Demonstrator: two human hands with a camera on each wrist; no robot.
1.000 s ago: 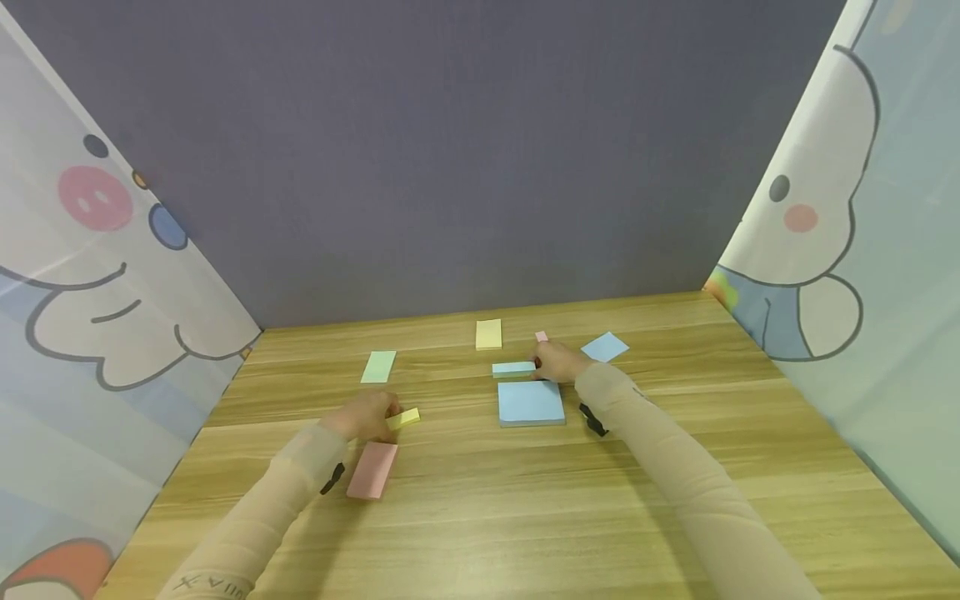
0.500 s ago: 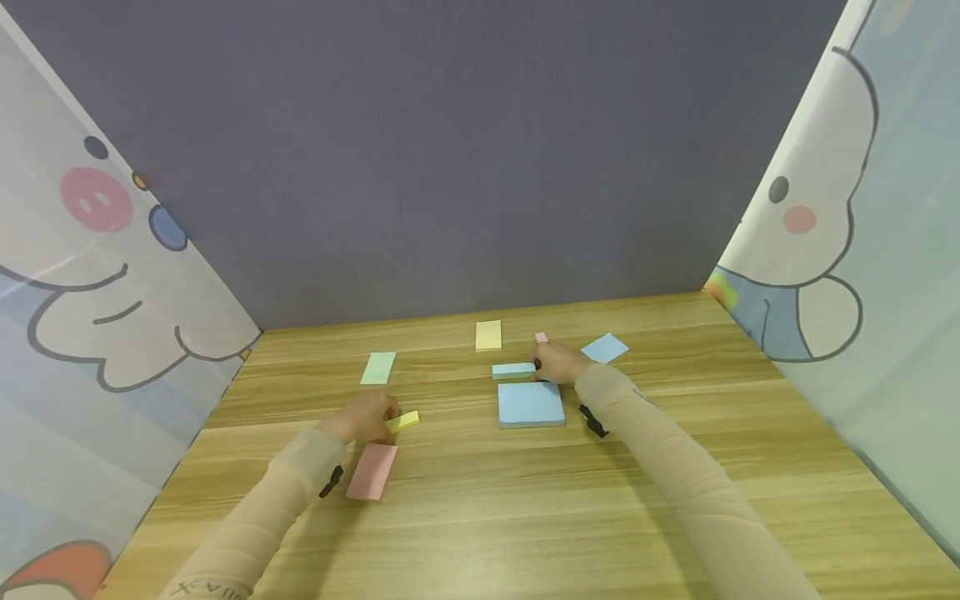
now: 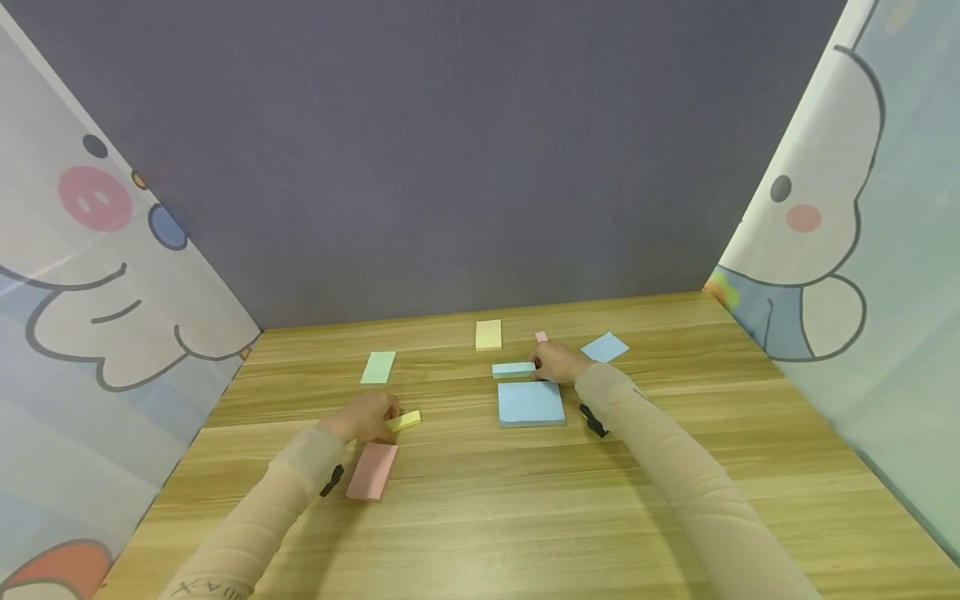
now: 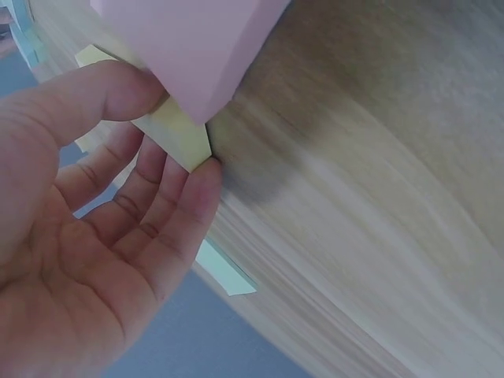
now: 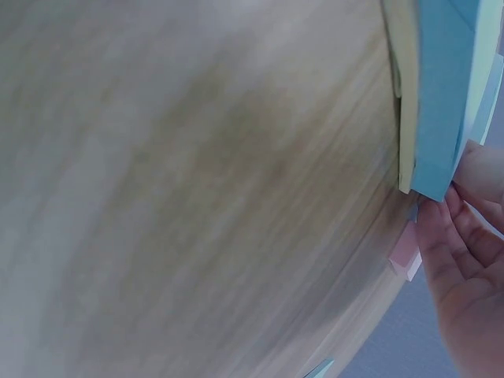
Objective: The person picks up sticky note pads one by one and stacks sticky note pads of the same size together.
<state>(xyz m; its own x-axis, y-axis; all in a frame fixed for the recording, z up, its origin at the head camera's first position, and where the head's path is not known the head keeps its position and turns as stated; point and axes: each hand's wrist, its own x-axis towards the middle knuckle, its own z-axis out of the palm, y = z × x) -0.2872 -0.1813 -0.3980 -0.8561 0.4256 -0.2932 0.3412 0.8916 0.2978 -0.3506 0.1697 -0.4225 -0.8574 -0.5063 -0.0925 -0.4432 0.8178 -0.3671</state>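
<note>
Pinching the yellow strip (image 3: 406, 421) in the left hand (image 3: 366, 417), beyond the pink pad (image 3: 372, 472) on the desk (image 3: 480, 517); gripping the light-blue strip (image 3: 513, 369) by one end in the right hand (image 3: 557, 362), behind the blue pad (image 3: 531, 403). Seemingly done with grasping, not yet with letting go.

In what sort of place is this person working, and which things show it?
Probably a small screened-off workspace indoors, perhaps a booth, though the wider room is not visible. A wood-grain tabletop ends at a plain dark panel, and cartoon-printed sheets enclose both sides.
</note>
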